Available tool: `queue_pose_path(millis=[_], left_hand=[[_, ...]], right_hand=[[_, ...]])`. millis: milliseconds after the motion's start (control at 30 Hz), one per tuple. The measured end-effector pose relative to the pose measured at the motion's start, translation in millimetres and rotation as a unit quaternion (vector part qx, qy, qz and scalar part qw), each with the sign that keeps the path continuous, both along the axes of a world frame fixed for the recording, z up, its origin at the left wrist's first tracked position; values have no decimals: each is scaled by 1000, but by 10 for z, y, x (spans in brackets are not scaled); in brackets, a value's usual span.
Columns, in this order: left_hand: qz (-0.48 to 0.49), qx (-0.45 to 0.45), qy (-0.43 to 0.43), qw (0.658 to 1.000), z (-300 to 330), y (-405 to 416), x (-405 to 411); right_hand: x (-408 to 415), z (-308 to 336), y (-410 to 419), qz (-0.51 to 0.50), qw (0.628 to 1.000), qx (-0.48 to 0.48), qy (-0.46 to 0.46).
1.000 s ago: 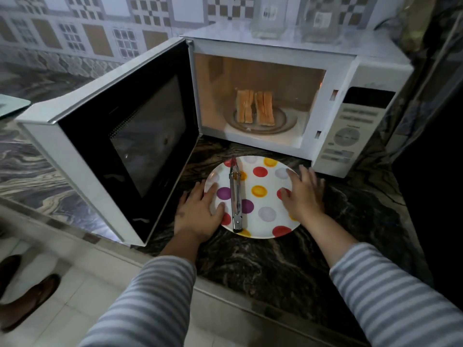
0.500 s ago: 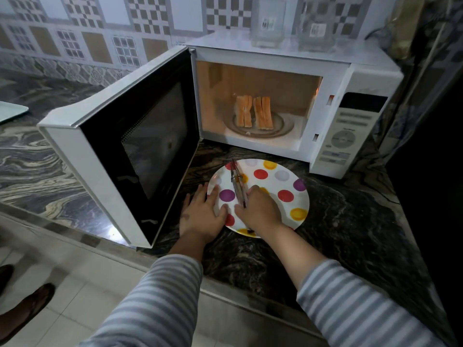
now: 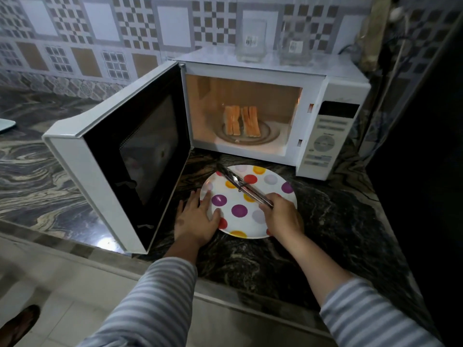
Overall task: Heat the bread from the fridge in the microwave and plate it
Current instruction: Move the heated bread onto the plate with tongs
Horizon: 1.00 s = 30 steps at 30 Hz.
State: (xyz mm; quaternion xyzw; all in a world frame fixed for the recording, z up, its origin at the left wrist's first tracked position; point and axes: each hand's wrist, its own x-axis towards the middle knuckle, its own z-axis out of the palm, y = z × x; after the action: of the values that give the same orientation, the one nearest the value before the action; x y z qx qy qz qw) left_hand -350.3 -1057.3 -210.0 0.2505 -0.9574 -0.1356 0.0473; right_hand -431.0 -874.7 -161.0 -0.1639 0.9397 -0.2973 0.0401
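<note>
Two pieces of bread (image 3: 241, 120) stand on the glass turntable inside the white microwave (image 3: 333, 93), whose door (image 3: 120, 151) hangs wide open to the left. A polka-dot plate (image 3: 253, 221) lies on the dark counter in front of it. My left hand (image 3: 195, 219) rests flat on the plate's left rim, fingers spread. My right hand (image 3: 283, 216) grips the handle end of the metal tongs (image 3: 240, 185), which slant up and left over the plate, tips near the microwave's sill.
Two clear glass jars (image 3: 251, 41) stand on top of the microwave. The open door blocks the counter to the left of the plate. A dark tall surface (image 3: 426, 171) bounds the right side. A shoe (image 3: 22, 324) shows on the floor at lower left.
My right hand moved from the plate's right rim onto the tongs, took hold of them and lifted their handle end, swinging it to the right. The left hand stayed on the plate.
</note>
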Motion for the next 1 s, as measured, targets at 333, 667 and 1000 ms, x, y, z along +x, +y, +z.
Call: queue_pose_path(millis=[333, 667, 1000], left_hand=[[-156, -146, 91, 973, 515, 116, -130], [-279, -111, 43, 953, 899, 468, -374], [-241, -45, -7, 969, 987, 473, -375]], right_hand=[[-118, 273, 326, 67, 994, 80, 36], [-166, 300, 377, 107, 987, 98, 66], [-154, 302, 468, 131, 988, 50, 59]])
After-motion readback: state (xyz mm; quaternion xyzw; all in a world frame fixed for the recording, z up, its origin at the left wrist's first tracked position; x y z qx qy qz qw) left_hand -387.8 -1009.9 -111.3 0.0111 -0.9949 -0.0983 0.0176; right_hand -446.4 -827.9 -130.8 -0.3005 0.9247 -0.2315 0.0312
